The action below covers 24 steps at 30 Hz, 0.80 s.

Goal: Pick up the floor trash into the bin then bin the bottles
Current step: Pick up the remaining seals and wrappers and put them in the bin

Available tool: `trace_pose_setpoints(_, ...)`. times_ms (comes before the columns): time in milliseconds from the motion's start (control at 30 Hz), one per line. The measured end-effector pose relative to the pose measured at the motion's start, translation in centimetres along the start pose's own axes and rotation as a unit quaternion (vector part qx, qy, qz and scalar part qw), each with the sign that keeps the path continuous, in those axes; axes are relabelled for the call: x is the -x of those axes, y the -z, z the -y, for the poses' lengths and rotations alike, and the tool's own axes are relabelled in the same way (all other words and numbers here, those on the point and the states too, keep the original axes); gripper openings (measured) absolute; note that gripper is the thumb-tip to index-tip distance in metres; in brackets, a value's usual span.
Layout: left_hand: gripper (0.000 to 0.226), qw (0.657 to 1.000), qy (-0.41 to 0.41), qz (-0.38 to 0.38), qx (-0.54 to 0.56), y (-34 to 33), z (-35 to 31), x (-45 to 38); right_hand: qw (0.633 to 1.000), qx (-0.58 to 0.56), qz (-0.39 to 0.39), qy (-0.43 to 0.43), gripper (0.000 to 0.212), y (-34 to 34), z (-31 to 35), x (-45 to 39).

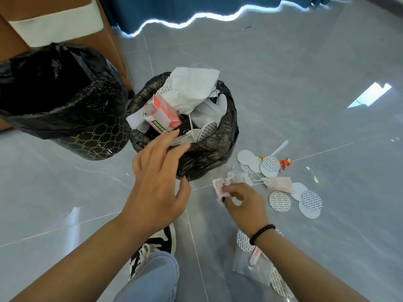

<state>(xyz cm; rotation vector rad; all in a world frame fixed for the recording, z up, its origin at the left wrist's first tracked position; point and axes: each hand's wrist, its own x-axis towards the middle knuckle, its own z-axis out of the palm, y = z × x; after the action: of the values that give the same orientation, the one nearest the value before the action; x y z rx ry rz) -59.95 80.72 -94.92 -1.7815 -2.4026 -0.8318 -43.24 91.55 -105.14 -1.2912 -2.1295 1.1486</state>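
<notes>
White crumpled tissue [220,188], shapeless, pinched by right hand [244,203] fingers; left hand [157,182] fingers spread wide.

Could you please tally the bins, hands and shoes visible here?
Bins: 2, the left bin and the fuller bin
Hands: 2, the left hand and the right hand, which pinches a crumpled tissue
Shoes: 1, the shoe
Total: 5

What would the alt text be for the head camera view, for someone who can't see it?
A crouching person's right hand pinches a crumpled tissue on the grey tiled floor, while the left hand hovers open over a full black-bagged bin. Round white seal discs and scraps lie to the right.
</notes>
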Motion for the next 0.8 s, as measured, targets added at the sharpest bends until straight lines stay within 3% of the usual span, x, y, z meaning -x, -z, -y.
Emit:
trace_pose_setpoints(100,0.055,0.997,-0.052,-0.006,0.057,0.6,-0.9,0.1,0.970,-0.204,0.074,-0.112,0.020,2.9,4.2,-0.7)
trace_pose_setpoints(167,0.060,0.990,-0.052,0.027,0.130,0.9,-1.5,0.3,0.936,-0.289,0.158,-0.125,0.023,4.9,7.1,-1.4)
trace_pose_setpoints(300,0.074,0.938,0.050,0.119,0.323,1.1,-2.6,0.6,0.865,-0.415,0.263,-0.105,0.039,7.9,10.8,-2.0)
trace_pose_setpoints(367,0.069,0.915,0.075,0.120,0.378,1.1,-2.9,0.6,0.853,-0.432,0.279,-0.090,0.050,8.6,11.8,-2.0)
trace_pose_setpoints(433,0.065,0.895,0.104,0.112,0.418,1.1,-3.0,0.5,0.858,-0.430,0.269,-0.085,0.050,8.6,12.1,-1.8)
trace_pose_setpoints(633,0.060,0.860,0.161,0.091,0.476,1.3,-2.8,0.3,0.901,-0.396,0.167,-0.056,0.025,7.6,12.3,-1.1)
trace_pose_setpoints(800,0.043,0.762,0.269,0.118,0.577,1.8,-3.2,0.0,0.915,-0.396,0.077,-0.004,0.015,7.3,13.1,-0.7)
